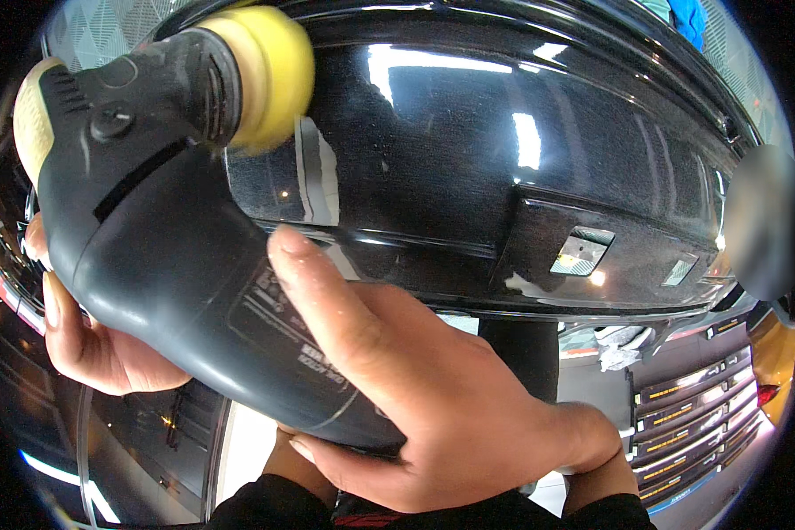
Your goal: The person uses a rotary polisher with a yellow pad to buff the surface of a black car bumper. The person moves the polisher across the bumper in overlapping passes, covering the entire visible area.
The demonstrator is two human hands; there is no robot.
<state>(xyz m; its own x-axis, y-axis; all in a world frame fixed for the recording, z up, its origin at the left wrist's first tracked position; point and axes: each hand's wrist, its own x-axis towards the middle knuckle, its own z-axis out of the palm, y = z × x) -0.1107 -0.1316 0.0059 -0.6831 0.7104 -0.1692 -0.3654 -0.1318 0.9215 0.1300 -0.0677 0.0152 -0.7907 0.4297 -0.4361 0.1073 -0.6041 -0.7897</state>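
A black polisher (177,247) with a round yellow foam pad (278,75) slants across the left of the head view. My right hand (450,389) grips its handle, the index finger stretched along the casing. Around the body nearer the pad curls my left hand (106,349), its palm hidden behind the tool. The pad's edge looks smeared by motion; I cannot tell whether it touches the glossy black car panel (415,159) beyond it. Bright light reflections and fine specks show on that panel.
The panel has a recess with a small rectangular opening (583,251). A blurred person (764,221) is at the right edge, near an orange car (777,380). Lower right are stacked dark strips (693,424) and a shoe (625,337). Blue cloth (689,19) shows at the top.
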